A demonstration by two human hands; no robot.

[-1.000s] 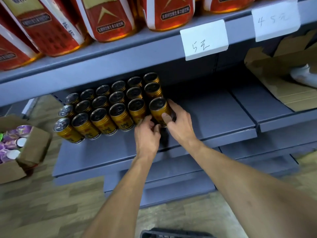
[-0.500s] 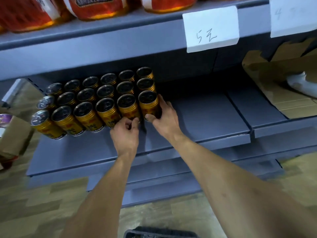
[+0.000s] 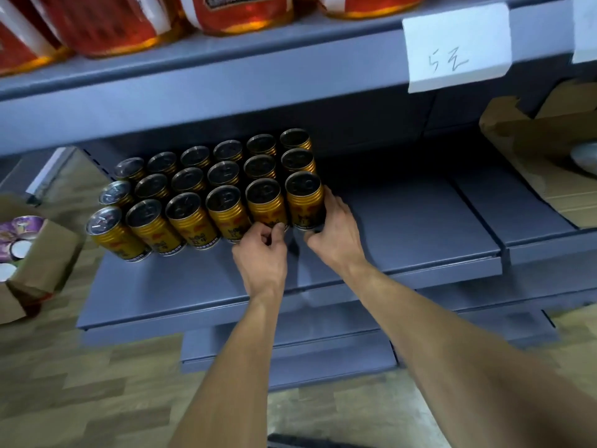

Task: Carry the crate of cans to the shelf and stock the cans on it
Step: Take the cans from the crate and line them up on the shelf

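Grey metal shelf [image 3: 403, 227] at mid height, seen from above and in front. Gold cans [image 3: 193, 189] with dark lids stand upright on its left half in three rows of six, packed side by side with their sides touching. The right half of the same board is bare grey metal.

The person's right hand [image 3: 336, 234] grips the rightmost can of the front row [image 3: 303, 202]: the fingers curl round its right side and the thumb lies at its lower front edge. The can stands upright on the shelf, touching its neighbour to the left. The left hand [image 3: 261, 253] sits just beside the right, its fingers curled narrowly at the base of the fifth front-row can [image 3: 266, 205]; whether it actually pinches that can or only touches it cannot be told. Both forearms reach up from the lower edge of the view.

On the shelf above [image 3: 258, 59], large red containers [image 3: 113, 24] stand along the front edge, and a white paper price tag [image 3: 457, 46] with handwritten marks hangs from the shelf lip. A cardboard box [image 3: 35, 253] with open flaps stands on the wood-pattern floor [image 3: 80, 383] at the left, holding purple-topped cups [image 3: 19, 227]. Flattened cardboard [image 3: 542, 150] lies on the neighbouring shelf section at the right. A dark edge, possibly the crate [image 3: 300, 442], shows at the very bottom of the view, below the arms.
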